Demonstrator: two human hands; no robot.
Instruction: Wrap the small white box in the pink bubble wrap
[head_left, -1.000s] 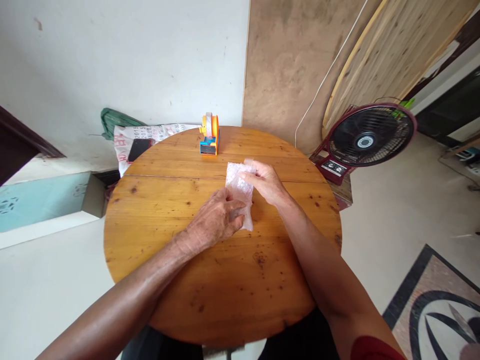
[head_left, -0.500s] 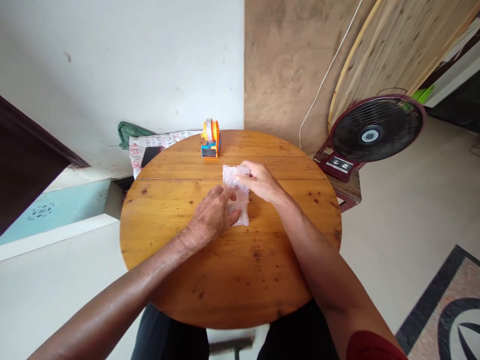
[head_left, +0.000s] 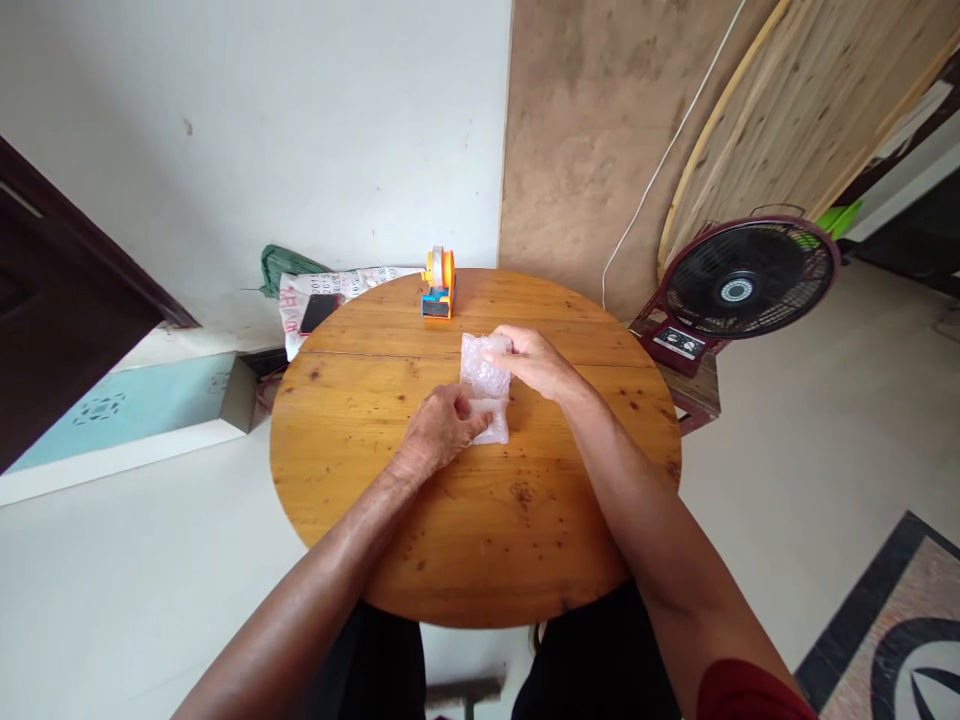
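A small piece of clear bubble wrap [head_left: 485, 385] lies on the round wooden table [head_left: 480, 520] a little beyond its middle. My left hand [head_left: 442, 430] rests on the table with its fingers curled over the wrap's near left corner, pressing it down. My right hand [head_left: 529, 360] pinches the wrap's far right edge between thumb and fingers. An orange and blue tape dispenser [head_left: 438, 284] stands upright at the table's far edge, apart from both hands.
A dark red floor fan [head_left: 739, 285] stands to the right of the table. Behind the table, a printed sack with a dark phone [head_left: 319, 312] and a green bag [head_left: 281, 265] lie by the white wall. Wooden boards lean at the back right.
The view has shifted slightly. My left hand's fingers have curled tighter on the wrap's near corner, and the wrap looks more folded and compact between the hands.
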